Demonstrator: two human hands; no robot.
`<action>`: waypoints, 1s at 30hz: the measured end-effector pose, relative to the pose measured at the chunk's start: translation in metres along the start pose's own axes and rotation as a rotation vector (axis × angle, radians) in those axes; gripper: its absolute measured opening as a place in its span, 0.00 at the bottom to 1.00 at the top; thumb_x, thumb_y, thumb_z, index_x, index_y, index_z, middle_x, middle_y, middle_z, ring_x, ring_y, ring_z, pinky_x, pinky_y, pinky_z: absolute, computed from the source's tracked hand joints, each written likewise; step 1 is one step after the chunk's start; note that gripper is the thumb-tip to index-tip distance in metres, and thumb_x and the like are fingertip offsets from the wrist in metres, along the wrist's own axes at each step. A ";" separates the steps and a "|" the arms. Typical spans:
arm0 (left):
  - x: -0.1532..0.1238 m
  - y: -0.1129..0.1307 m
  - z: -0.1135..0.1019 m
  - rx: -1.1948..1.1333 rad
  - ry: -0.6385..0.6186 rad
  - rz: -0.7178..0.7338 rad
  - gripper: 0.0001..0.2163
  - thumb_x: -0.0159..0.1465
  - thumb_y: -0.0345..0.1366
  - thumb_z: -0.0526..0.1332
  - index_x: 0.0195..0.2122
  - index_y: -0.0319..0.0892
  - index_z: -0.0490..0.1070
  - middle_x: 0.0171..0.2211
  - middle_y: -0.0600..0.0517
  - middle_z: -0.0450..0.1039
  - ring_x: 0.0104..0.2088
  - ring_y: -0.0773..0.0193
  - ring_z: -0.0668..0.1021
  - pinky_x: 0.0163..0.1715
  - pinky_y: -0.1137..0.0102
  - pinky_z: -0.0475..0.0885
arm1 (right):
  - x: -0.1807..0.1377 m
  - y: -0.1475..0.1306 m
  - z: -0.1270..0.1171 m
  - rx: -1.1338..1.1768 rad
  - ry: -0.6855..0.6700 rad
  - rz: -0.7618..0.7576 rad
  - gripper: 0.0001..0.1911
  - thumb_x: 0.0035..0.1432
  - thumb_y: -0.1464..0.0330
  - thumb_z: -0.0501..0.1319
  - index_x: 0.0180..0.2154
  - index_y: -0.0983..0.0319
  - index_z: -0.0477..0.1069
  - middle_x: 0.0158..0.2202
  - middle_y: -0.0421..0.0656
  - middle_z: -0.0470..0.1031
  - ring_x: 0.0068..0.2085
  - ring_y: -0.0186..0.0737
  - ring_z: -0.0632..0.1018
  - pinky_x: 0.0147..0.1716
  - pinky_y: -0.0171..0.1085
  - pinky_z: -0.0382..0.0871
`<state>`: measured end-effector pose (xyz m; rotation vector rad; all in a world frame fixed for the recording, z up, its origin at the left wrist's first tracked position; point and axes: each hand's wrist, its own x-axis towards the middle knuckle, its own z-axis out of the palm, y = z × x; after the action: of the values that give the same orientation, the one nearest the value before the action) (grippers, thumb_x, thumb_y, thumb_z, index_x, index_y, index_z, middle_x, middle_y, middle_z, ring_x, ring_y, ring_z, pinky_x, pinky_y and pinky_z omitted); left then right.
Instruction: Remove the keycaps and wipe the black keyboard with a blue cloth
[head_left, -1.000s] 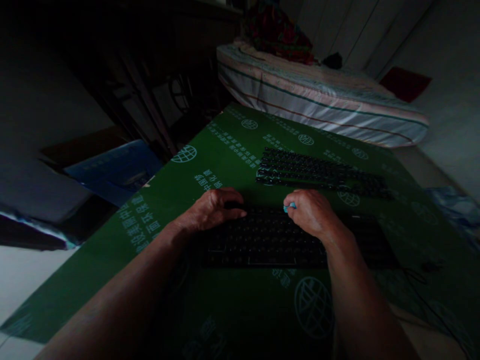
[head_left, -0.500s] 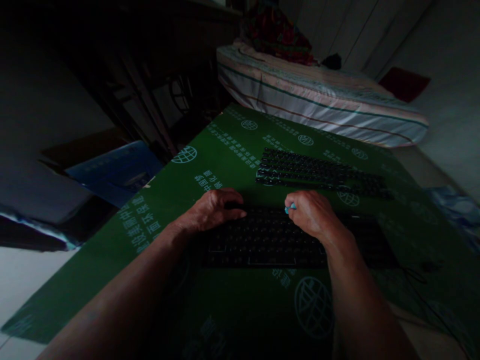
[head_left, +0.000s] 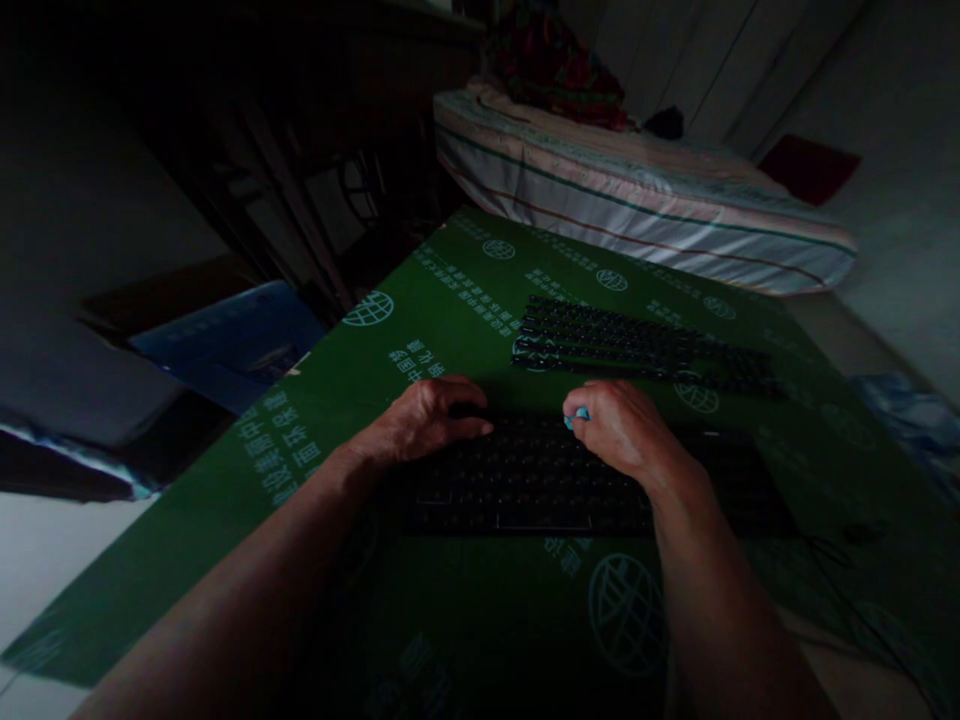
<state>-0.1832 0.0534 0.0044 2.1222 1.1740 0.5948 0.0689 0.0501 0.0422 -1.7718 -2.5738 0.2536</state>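
On green printed mat [head_left: 450,300]: flat black keyboard [head_left: 525,480], near edge
Left hand [head_left: 420,420]: fingers curled, resting on keyboard's far-left corner
Right hand [head_left: 622,430]: fingertips pinching small light-blue object [head_left: 579,417] over top key row

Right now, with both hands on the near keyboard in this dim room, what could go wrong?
1. The right hand pinches a small blue tool over the near keyboard; in this dark, it may land on the wrong key.
2. The left hand holds only the far left corner, so the keyboard could perhaps slide on the green sheet.
3. A loosened key could be hard to find on the dark far keyboard.
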 end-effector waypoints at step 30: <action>-0.011 0.050 -0.016 -0.197 0.253 0.103 0.10 0.59 0.42 0.65 0.33 0.40 0.77 0.39 0.46 0.78 0.39 0.59 0.79 0.42 0.67 0.74 | 0.002 0.006 -0.002 0.032 -0.056 0.113 0.12 0.50 0.74 0.58 0.33 0.58 0.79 0.32 0.44 0.80 0.36 0.40 0.78 0.30 0.33 0.60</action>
<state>-0.1707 0.0287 0.0504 1.9892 1.0915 1.0083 0.0744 0.0540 0.0435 -1.9289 -2.4935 0.3484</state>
